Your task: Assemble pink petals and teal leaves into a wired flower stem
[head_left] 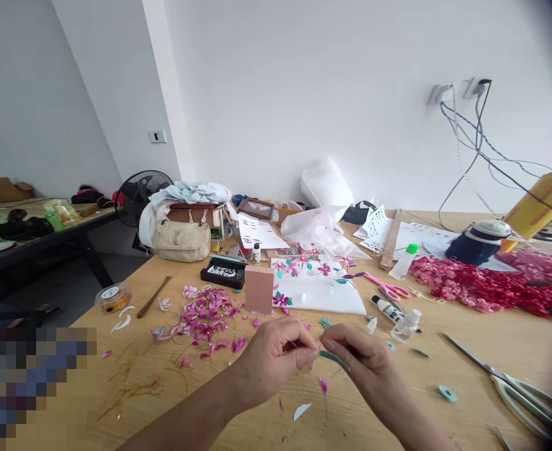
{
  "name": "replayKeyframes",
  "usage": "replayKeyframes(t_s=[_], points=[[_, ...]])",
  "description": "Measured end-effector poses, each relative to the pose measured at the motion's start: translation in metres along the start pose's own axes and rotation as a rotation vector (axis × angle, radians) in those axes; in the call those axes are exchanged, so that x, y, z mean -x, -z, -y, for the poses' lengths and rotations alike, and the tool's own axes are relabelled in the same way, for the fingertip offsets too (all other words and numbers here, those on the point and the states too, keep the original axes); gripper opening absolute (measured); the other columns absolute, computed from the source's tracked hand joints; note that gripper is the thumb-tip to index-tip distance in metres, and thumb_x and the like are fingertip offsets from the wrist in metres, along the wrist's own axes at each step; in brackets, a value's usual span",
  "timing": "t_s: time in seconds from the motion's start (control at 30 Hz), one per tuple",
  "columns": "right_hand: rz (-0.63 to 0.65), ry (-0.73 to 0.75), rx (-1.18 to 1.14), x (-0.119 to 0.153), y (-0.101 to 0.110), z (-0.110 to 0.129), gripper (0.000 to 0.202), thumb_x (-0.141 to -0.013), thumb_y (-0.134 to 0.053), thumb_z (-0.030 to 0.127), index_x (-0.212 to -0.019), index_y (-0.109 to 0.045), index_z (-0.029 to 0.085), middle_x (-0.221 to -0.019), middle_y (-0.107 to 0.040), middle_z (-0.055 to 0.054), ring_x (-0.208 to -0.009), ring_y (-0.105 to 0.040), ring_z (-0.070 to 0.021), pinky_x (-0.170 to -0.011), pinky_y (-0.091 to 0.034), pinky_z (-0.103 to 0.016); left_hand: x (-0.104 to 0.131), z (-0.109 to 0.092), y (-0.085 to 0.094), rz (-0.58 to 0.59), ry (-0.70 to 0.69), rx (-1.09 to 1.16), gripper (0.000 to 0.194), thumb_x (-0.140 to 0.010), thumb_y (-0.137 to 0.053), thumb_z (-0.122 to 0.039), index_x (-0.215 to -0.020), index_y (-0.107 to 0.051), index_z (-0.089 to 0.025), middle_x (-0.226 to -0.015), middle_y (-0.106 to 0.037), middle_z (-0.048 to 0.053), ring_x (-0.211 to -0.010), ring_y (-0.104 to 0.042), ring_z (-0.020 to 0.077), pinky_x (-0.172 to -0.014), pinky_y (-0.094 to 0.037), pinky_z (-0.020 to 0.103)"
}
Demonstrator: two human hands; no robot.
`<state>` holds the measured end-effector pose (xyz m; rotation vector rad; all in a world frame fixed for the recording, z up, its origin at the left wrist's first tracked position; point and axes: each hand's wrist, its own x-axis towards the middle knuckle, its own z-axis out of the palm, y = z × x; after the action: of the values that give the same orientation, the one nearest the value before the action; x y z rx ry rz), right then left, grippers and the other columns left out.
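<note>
My left hand (280, 351) and my right hand (363, 357) meet above the front middle of the wooden table, both with fingers pinched. What the left fingertips hold is too small to make out. A narrow teal strip (335, 358) runs from the fingertips along my right hand, which grips it. Below the hands lies a small magenta petal piece (323, 385) on a thin stem, with a white sliver (301, 411) nearby. A pile of magenta petals (210, 313) spreads to the left. Behind the hands is a white sheet (346, 295) bearing pink and teal flowers.
Large scissors (506, 379) and a teal tape roll (447, 393) lie at right. Pink-handled scissors (388, 288), a clear bottle (406, 326) and a green-capped bottle (403, 263) stand or lie behind. Red flower strands (482, 285) cover the back right. A brown block (258, 290) stands left of the sheet.
</note>
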<state>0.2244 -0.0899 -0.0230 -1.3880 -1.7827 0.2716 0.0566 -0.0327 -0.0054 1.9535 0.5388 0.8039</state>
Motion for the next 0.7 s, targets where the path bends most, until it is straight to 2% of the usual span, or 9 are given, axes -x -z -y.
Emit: replayKeyframes(t_s=[0.07, 0.17, 0.23, 0.33, 0.43, 0.5, 0.6, 0.7], points=[[-0.011, -0.007, 0.003, 0.006, -0.012, 0.001, 0.028, -0.088, -0.044, 0.030, -0.068, -0.060, 0.019, -0.052, -0.053, 0.003, -0.047, -0.049, -0.0108, -0.044, -0.037, -0.019, -0.003, 0.003, -0.001, -0.082, 0.063, 0.069, 0.012, -0.079, -0.056, -0.014, -0.067, -0.057, -0.014, -0.064, -0.052, -0.001, -0.059, -0.048, 0.0095, -0.056, -0.037, 0.019], [-0.012, 0.040, 0.124, 0.017, -0.024, 0.010, 0.027, -0.089, -0.040, 0.024, -0.068, -0.056, 0.019, -0.052, -0.050, 0.003, -0.046, -0.046, -0.0102, -0.044, -0.035, -0.019, -0.006, 0.010, -0.004, -0.151, 0.027, -0.085, 0.013, -0.078, -0.055, -0.009, -0.066, -0.056, -0.014, -0.068, -0.054, 0.000, -0.064, -0.050, 0.0108, -0.062, -0.039, 0.021], [-0.009, 0.091, 0.205, 0.020, -0.021, 0.015, 0.027, -0.089, -0.039, 0.021, -0.065, -0.053, 0.020, -0.053, -0.051, 0.003, -0.047, -0.047, -0.0101, -0.045, -0.035, -0.019, -0.005, 0.013, -0.006, -0.128, -0.047, -0.245, 0.014, -0.079, -0.053, -0.008, -0.067, -0.058, -0.014, -0.071, -0.056, 0.002, -0.069, -0.051, 0.0122, -0.066, -0.039, 0.022], [-0.017, 0.142, 0.243, 0.016, -0.005, 0.016, 0.029, -0.089, -0.040, 0.021, -0.064, -0.054, 0.020, -0.055, -0.052, 0.002, -0.047, -0.049, -0.0099, -0.045, -0.035, -0.020, -0.001, 0.013, -0.006, 0.001, -0.138, -0.349, 0.017, -0.082, -0.049, -0.010, -0.071, -0.061, -0.014, -0.074, -0.057, 0.004, -0.071, -0.051, 0.0132, -0.065, -0.039, 0.022], [0.006, 0.089, 0.151, 0.006, 0.009, 0.008, 0.025, -0.087, -0.043, 0.024, -0.069, -0.059, 0.019, -0.057, -0.057, 0.001, -0.049, -0.053, -0.0111, -0.046, -0.038, -0.020, 0.001, 0.008, -0.005, 0.090, -0.131, -0.217, 0.014, -0.081, -0.054, -0.013, -0.071, -0.063, -0.014, -0.071, -0.058, 0.003, -0.069, -0.052, 0.0124, -0.064, -0.040, 0.022], [0.021, 0.024, 0.038, 0.000, 0.010, 0.001, 0.025, -0.086, -0.046, 0.028, -0.069, -0.061, 0.019, -0.058, -0.060, 0.000, -0.052, -0.054, -0.0121, -0.047, -0.041, -0.020, 0.000, 0.006, -0.004, 0.048, -0.041, -0.050, 0.010, -0.078, -0.059, -0.015, -0.068, -0.064, -0.014, -0.066, -0.057, 0.001, -0.065, -0.052, 0.0115, -0.062, -0.039, 0.021], [0.007, -0.022, -0.071, 0.000, -0.002, -0.004, 0.027, -0.086, -0.047, 0.032, -0.067, -0.062, 0.019, -0.056, -0.058, 0.001, -0.051, -0.053, -0.0121, -0.047, -0.041, -0.020, -0.004, 0.006, -0.005, -0.052, 0.099, 0.175, 0.011, -0.076, -0.061, -0.018, -0.066, -0.061, -0.013, -0.061, -0.054, -0.001, -0.057, -0.048, 0.0095, -0.054, -0.037, 0.020], [-0.008, 0.015, -0.018, 0.010, -0.016, 0.001, 0.027, -0.088, -0.045, 0.029, -0.070, -0.062, 0.019, -0.052, -0.053, 0.003, -0.046, -0.048, -0.0103, -0.043, -0.038, -0.019, -0.006, 0.010, -0.006, -0.123, 0.090, 0.139, 0.011, -0.076, -0.058, -0.014, -0.065, -0.059, -0.013, -0.061, -0.053, -0.001, -0.056, -0.047, 0.0090, -0.054, -0.037, 0.019]])
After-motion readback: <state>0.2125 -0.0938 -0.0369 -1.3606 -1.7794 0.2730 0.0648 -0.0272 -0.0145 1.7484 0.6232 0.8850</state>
